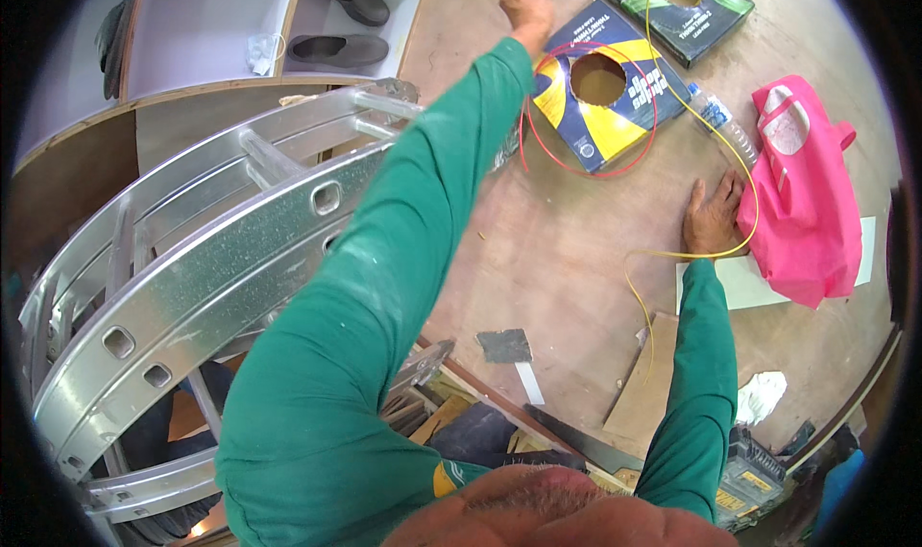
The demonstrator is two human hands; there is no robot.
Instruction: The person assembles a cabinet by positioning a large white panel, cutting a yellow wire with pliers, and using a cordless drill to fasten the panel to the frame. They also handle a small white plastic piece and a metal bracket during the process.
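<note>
My left hand [525, 9] reaches to the top edge of the view, beyond a blue and yellow cable box [639, 115]. Its fingers look curled and the edge partly cuts them off; anything in them is hidden. A red wire [656, 96] loops loosely over that box, around its round hole. My right hand [713, 218] rests palm down on the wooden surface [547, 249], fingers apart, beside a pink cloth bag [805, 201]. A yellow wire [752, 177] runs from the dark green cable box [706, 30] down past this hand, crossing near its wrist.
A clear plastic bottle [720, 121] lies between the boxes and the bag. To the left, an aluminium ladder [221, 259] leans close to my left arm, below a shelf [279, 78] with dark shoes [338, 49]. A brown board piece [639, 384] and crumpled white paper [761, 396] lie nearer me.
</note>
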